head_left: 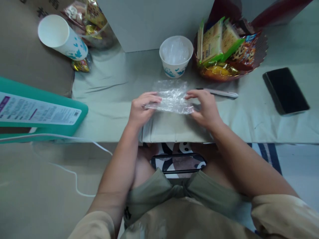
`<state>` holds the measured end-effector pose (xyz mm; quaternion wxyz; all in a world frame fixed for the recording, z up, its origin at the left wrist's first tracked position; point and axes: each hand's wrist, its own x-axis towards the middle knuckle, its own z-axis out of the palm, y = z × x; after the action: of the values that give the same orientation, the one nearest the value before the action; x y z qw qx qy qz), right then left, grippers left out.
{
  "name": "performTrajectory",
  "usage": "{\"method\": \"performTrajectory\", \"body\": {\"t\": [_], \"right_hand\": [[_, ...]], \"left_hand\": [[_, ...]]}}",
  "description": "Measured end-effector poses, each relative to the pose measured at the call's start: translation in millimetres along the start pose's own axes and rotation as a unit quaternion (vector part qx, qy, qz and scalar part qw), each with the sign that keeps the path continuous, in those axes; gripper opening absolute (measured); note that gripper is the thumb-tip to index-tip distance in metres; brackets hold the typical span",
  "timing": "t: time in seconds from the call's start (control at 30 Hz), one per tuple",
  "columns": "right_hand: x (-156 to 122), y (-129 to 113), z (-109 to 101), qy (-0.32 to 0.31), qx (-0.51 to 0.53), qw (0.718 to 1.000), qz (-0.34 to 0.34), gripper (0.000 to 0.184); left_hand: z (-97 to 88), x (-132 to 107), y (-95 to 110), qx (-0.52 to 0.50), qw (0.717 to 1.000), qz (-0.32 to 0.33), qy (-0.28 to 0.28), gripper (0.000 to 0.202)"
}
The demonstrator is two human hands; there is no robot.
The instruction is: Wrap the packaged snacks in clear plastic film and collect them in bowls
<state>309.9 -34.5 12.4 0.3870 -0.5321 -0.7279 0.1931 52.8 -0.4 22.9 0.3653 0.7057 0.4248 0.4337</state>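
A clear, crinkled plastic bag (171, 96) is stretched out low over the cloth-covered table, between my two hands. My left hand (144, 108) is closed on the bag's left edge, thumb below and fingers on top. At the right edge, my right hand (204, 108) is curved with thumb and fingers apart, its fingertips touching or very near the plastic. Just behind the bag stands a paper cup (175, 68) with blue leaf prints and crumpled clear plastic inside. Beyond my right fingers lies a slim pale pen-like stick (221, 93), dark at its left end.
A red bowl (263, 54) of wrapped snacks stands at the back right, with a black phone (286, 90) nearer the right. At left are a tilted paper cup (74, 44), a snack tub (106, 38) and a green container (77, 111). A white cable (74, 179) hangs below.
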Motion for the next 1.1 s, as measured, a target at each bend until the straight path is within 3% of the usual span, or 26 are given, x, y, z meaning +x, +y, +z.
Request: {"method": "performTrajectory", "body": {"t": [0.1,0.2,0.33,0.43,0.57,0.6,0.73,0.83,0.93,1.03,1.1], "right_hand": [[0.5,11.6,6.8,-0.107,-0.02,0.994,-0.031,0.029],[2.4,11.3,9.5,-0.132,0.008,0.991,-0.014,0.011],[8.3,3.4,10.5,-0.09,0.047,0.989,0.104,0.025],[13.6,4.7,14.6,-0.038,0.016,0.983,0.177,0.045],[16.5,13.0,23.3,0.048,-0.116,0.984,0.124,0.046],[16.1,13.9,24.8,0.059,-0.145,0.982,0.104,0.044],[12.1,9.6,24.9,0.045,-0.185,0.979,0.071,0.047],[9.6,5.9,19.2,0.018,-0.108,0.993,0.038,0.053],[9.4,7.8,13.1,-0.004,0.074,0.997,0.035,0.048],[11.3,10.9,9.1,-0.074,0.245,0.963,0.086,0.056],[12.8,9.6,6.7,-0.141,0.283,0.942,0.108,0.069]], "left_hand": [[-5.0,-0.4,-10.3,0.075,0.993,-0.041,-0.077,0.013],[-3.1,-0.1,-9.2,0.098,0.987,-0.061,-0.112,0.014],[4.3,1.3,-1.4,0.088,0.989,-0.109,-0.044,0.045],[11.8,4.8,-1.5,0.154,0.978,-0.143,-0.002,0.049],[19.4,10.4,-9.8,0.196,0.969,-0.132,0.067,0.019],[19.8,10.9,-11.6,0.197,0.97,-0.123,0.069,0.02],[16.1,7.4,-12.0,0.163,0.979,-0.122,-0.005,0.038],[14.1,3.4,-7.0,0.087,0.986,-0.126,-0.062,0.033],[14.9,2.6,1.3,-0.031,0.986,-0.131,-0.097,0.03],[16.1,5.1,12.4,-0.115,0.974,-0.149,-0.124,0.025],[16.3,8.1,17.7,-0.135,0.971,-0.148,-0.13,0.025]]}}
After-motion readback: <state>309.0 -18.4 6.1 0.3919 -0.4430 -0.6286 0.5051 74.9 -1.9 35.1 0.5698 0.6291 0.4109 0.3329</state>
